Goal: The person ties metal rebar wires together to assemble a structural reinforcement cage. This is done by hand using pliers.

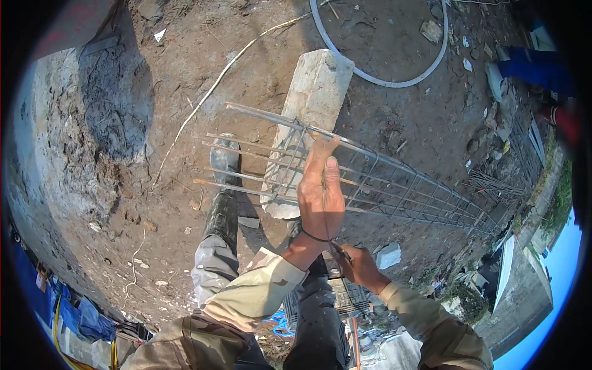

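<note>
Here, mid-frame, the rebar cage (382, 185) lies across a concrete block (311, 105): stiff, heavy, best gripped at a long bar. The left hand (320, 194) rests flat on it, fingers outstretched; the right hand (357, 268), lower centre, pinches thin springy tie wire (325, 213).

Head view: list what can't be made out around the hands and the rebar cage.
- Left hand: its palm side and its grip on the rebar cage are hidden by the back of the hand.
- Right hand: whatever it pinches is too thin and dark to identify.
- Cage's far end: lost in fisheye bending near the right rim.
- Concrete block: its lower part is covered by bars and the left hand.
</note>
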Motion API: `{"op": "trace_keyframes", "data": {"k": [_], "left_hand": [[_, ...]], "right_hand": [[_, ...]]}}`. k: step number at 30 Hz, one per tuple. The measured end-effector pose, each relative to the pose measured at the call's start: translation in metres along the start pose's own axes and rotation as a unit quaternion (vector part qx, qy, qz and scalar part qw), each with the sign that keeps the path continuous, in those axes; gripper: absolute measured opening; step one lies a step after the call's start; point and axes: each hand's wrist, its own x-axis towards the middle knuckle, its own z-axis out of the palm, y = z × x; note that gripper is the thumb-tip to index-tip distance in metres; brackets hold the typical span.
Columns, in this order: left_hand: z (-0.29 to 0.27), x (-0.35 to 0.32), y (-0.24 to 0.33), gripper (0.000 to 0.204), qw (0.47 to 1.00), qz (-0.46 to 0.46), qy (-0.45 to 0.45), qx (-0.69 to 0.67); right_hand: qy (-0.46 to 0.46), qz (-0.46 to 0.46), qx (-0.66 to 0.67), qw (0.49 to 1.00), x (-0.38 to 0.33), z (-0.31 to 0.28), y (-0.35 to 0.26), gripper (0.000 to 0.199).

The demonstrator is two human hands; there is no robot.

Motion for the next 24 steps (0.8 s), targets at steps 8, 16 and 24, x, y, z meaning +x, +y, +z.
{"op": "trace_keyframes", "data": {"k": [8,16,24], "left_hand": [[0.03,-0.02,0.042,0.047,0.996,0.013,-0.006,-0.086],[0.006,0.014,0.059,0.05,0.971,-0.034,0.016,-0.234],[0.019,0.022,0.067,0.055,0.968,-0.085,0.039,-0.232]], "right_hand": [[0.166,-0.148,-0.557,0.8,0.111,-0.222,-0.102,0.041],[0.076,-0.166,-0.739,0.648,0.189,-0.23,-0.152,0.059],[0.115,-0.217,-0.739,0.628,0.201,-0.196,-0.189,0.075]]}}
